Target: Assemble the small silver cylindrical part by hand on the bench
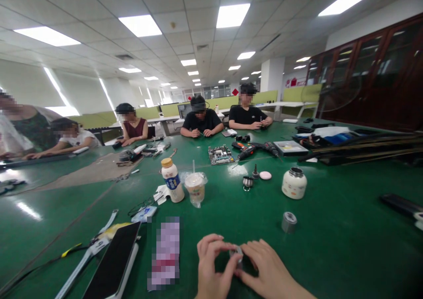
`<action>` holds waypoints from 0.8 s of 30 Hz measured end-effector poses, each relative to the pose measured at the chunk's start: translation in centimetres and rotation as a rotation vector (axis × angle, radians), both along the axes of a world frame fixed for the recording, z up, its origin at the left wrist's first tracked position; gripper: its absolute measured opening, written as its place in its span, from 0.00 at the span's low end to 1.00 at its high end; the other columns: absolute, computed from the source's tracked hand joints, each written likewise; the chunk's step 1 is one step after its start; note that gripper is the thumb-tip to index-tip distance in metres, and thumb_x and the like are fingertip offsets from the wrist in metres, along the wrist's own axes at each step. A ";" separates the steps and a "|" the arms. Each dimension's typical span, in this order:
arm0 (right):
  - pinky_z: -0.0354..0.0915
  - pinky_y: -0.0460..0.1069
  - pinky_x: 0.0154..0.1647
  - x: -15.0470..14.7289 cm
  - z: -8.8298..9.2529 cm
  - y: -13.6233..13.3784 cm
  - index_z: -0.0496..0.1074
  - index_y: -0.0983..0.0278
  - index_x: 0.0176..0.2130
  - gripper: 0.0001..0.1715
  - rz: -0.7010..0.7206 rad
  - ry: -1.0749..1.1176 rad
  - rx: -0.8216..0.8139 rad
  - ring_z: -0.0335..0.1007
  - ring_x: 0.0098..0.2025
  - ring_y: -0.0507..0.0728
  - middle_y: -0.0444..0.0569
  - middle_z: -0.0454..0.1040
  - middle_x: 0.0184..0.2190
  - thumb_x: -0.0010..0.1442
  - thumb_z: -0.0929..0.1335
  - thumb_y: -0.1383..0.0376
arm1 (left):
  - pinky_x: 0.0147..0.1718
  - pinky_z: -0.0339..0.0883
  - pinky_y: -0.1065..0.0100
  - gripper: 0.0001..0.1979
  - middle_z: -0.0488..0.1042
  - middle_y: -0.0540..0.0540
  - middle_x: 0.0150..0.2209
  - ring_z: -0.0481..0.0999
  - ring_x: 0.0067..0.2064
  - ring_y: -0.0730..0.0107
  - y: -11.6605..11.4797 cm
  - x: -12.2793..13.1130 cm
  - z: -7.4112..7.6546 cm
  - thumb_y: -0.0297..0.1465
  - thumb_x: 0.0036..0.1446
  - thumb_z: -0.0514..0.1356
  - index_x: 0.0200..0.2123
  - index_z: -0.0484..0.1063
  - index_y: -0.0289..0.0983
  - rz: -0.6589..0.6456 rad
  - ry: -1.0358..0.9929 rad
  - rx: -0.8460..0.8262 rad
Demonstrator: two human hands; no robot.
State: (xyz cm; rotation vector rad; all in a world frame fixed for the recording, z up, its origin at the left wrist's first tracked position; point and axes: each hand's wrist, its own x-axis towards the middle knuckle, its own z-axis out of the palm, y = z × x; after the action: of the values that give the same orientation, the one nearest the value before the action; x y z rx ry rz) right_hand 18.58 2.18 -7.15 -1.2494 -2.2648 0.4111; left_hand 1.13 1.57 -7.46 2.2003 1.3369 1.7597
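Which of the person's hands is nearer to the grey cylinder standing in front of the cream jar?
Right: the right hand is on the near side of the grey cylinder, slightly left; the left hand is farther left, gripping a small grey part.

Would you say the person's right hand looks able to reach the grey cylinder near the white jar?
Probably yes: nothing visible stands between the right hand and the grey cylinder, though that hand is at the small metal piece.

Toward the near edge of the table [346, 255], which my view cuts off, a small grey piece [236, 252] seems mostly hidden by my left hand [214, 263] and right hand [267, 263]; toward the right edge, a dark object [399, 206] runs out of frame
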 end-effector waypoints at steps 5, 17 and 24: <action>0.55 0.50 0.41 0.0 -0.3 0.0 0.70 0.59 0.37 0.08 -0.013 -0.009 -0.003 0.67 0.35 0.56 0.42 0.73 0.32 0.56 0.71 0.61 | 0.41 0.72 0.59 0.10 0.77 0.47 0.33 0.75 0.43 0.59 0.2 0.2 0.0 0.29 0.53 0.65 0.38 0.68 0.41 -0.035 -0.017 -0.068; 0.56 0.50 0.40 0.0 0.4 -0.1 0.70 0.60 0.37 0.09 -0.016 -0.041 0.018 0.68 0.34 0.56 0.43 0.73 0.31 0.57 0.70 0.59 | 0.45 0.70 0.53 0.15 0.77 0.41 0.41 0.73 0.47 0.54 -1.0 -0.1 1.6 0.27 0.52 0.61 0.45 0.70 0.39 -0.030 0.070 -0.114; 0.58 0.50 0.41 0.0 0.0 -0.2 0.70 0.60 0.37 0.09 -0.021 -0.049 0.017 0.68 0.33 0.56 0.44 0.73 0.31 0.57 0.70 0.59 | 0.42 0.70 0.58 0.06 0.78 0.44 0.36 0.76 0.42 0.59 -0.8 0.4 1.2 0.29 0.54 0.63 0.37 0.73 0.38 -0.019 0.027 -0.214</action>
State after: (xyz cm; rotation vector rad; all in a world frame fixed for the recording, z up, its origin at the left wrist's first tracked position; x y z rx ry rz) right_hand 18.60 2.02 -7.11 -1.2873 -2.2889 0.3561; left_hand 1.57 0.78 -6.26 2.1210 1.4303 1.5068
